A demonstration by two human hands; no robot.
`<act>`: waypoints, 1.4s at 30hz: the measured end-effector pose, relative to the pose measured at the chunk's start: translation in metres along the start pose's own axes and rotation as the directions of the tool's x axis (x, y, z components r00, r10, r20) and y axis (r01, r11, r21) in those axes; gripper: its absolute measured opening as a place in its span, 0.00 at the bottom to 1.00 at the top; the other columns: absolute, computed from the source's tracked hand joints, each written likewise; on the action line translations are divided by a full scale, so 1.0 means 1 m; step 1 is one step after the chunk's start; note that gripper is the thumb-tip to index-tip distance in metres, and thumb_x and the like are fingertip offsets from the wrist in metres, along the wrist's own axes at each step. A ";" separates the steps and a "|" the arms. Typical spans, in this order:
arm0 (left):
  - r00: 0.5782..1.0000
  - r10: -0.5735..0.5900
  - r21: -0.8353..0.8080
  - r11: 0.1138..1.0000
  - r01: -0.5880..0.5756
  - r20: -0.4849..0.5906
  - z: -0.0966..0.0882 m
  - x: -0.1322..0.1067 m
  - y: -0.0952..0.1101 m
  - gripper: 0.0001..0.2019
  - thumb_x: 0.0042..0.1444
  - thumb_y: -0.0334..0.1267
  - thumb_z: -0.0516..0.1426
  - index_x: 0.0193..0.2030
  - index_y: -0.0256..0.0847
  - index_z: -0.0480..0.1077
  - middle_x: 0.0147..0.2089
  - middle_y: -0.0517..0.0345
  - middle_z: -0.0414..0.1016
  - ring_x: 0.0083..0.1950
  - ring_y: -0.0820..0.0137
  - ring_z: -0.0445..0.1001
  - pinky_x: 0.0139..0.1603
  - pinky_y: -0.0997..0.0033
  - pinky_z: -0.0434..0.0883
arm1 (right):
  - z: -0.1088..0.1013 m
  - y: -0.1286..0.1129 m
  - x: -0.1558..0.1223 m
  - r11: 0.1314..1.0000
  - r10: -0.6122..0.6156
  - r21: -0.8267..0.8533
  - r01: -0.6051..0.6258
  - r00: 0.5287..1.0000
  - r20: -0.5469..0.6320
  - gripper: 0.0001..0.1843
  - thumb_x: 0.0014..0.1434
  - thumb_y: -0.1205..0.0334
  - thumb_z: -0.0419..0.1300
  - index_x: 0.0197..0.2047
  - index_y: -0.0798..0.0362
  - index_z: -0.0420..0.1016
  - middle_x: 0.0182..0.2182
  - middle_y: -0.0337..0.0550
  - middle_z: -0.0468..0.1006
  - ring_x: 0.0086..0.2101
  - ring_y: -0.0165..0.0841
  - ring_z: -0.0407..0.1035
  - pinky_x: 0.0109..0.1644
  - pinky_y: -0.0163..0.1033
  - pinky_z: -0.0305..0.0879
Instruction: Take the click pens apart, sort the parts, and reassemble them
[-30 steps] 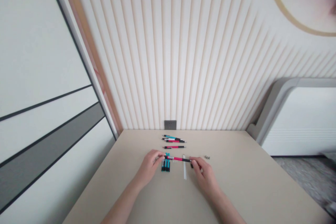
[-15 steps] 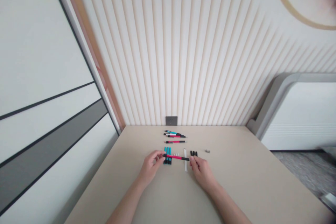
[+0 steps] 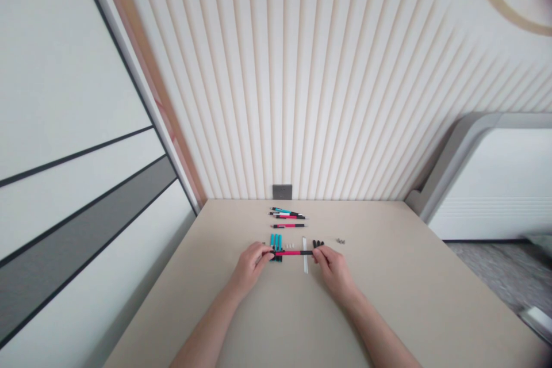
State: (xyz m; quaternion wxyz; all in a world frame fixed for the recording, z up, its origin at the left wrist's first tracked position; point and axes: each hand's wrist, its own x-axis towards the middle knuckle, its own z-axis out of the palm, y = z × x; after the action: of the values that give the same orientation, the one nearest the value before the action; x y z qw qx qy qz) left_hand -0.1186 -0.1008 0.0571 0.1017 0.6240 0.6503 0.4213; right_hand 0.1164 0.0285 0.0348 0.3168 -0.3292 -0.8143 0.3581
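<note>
Head cam: my left hand (image 3: 250, 267) is closed on the left end of a red pen (image 3: 293, 253), and my right hand (image 3: 334, 270) is closed on its black right end. Both hands are grasping it, and the pen sits level across the bench (image 3: 388, 305). Can't tell if it touches the surface. Its left end crosses a tight row of teal parts (image 3: 276, 247), which lie pointing away from me, and its right part crosses a clear strip (image 3: 305, 256). White bits (image 3: 290, 245) sit just beyond the pen, between the row and the strip. Black parts (image 3: 318, 244) sit just past the strip, near my right hand. Grey bits (image 3: 340, 240) are further right. Farther out, a cluster of teal and red pens (image 3: 287, 213) lies side by side, with one more red pen (image 3: 288, 225) just nearer me. A wall socket (image 3: 282, 191) is behind the bench's far edge.
</note>
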 end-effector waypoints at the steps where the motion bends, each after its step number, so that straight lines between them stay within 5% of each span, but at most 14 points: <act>1: 1.000 -0.003 -0.004 1.000 0.003 -0.007 0.000 0.000 0.000 0.13 0.64 0.45 0.52 0.39 0.41 0.74 0.35 0.54 0.75 0.38 0.66 0.74 0.41 0.69 0.70 | -0.001 0.000 0.000 1.000 -0.004 0.012 0.004 1.000 -0.006 0.25 0.68 0.45 0.45 0.30 0.52 0.72 0.26 0.43 0.74 0.28 0.34 0.66 0.33 0.38 0.61; 10: 0.999 -0.023 -0.047 0.999 0.021 -0.049 0.002 0.001 -0.001 0.11 0.64 0.43 0.52 0.42 0.42 0.74 0.37 0.54 0.77 0.38 0.67 0.74 0.41 0.69 0.71 | -0.002 -0.004 0.002 0.993 0.030 0.115 -0.023 0.997 -0.067 0.23 0.64 0.44 0.52 0.44 0.53 0.78 0.34 0.47 0.79 0.32 0.35 0.69 0.35 0.37 0.65; 18: 0.996 -0.037 -0.059 0.998 0.032 -0.085 0.001 0.001 0.001 0.11 0.64 0.43 0.52 0.42 0.42 0.74 0.37 0.55 0.77 0.37 0.67 0.74 0.40 0.70 0.70 | -0.002 -0.004 0.000 0.989 0.096 0.111 -0.094 0.995 -0.020 0.30 0.66 0.42 0.46 0.26 0.54 0.74 0.22 0.41 0.74 0.25 0.32 0.65 0.29 0.34 0.57; 23: 0.997 -0.043 -0.051 0.998 0.040 -0.067 0.002 0.001 0.001 0.12 0.64 0.44 0.52 0.42 0.42 0.74 0.37 0.55 0.78 0.37 0.67 0.74 0.40 0.70 0.70 | -0.004 -0.004 0.001 0.993 0.074 0.095 -0.071 0.997 -0.026 0.26 0.65 0.44 0.50 0.27 0.54 0.74 0.22 0.40 0.73 0.25 0.32 0.64 0.30 0.34 0.57; 33: 0.992 -0.068 -0.061 0.996 0.061 -0.109 0.003 0.002 0.002 0.12 0.63 0.43 0.53 0.43 0.42 0.75 0.38 0.56 0.79 0.38 0.67 0.76 0.41 0.70 0.72 | 0.000 -0.002 0.001 0.984 0.057 0.174 -0.045 0.997 -0.060 0.23 0.63 0.44 0.53 0.46 0.54 0.76 0.32 0.44 0.77 0.30 0.34 0.67 0.34 0.36 0.63; 38: 0.991 -0.058 -0.065 0.997 0.050 -0.119 0.003 0.002 0.002 0.12 0.63 0.43 0.53 0.43 0.41 0.75 0.37 0.55 0.80 0.37 0.67 0.76 0.41 0.69 0.72 | -0.002 -0.003 0.001 0.987 0.117 0.114 -0.117 0.993 0.009 0.29 0.66 0.43 0.47 0.28 0.55 0.76 0.21 0.40 0.71 0.24 0.32 0.63 0.29 0.35 0.57; 42: 0.991 -0.063 -0.064 0.996 0.056 -0.121 0.002 0.002 0.001 0.12 0.63 0.43 0.54 0.43 0.41 0.76 0.37 0.55 0.80 0.36 0.67 0.76 0.40 0.69 0.72 | -0.001 -0.002 0.002 0.978 0.099 0.183 -0.095 0.995 -0.015 0.22 0.62 0.44 0.55 0.36 0.55 0.78 0.26 0.42 0.75 0.27 0.33 0.65 0.31 0.36 0.60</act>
State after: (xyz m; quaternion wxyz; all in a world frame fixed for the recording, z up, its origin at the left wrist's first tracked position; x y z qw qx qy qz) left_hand -0.1164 -0.0983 0.0574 0.0927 0.5739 0.6605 0.4752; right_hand 0.1158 0.0295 0.0376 0.3376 -0.3425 -0.7571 0.4421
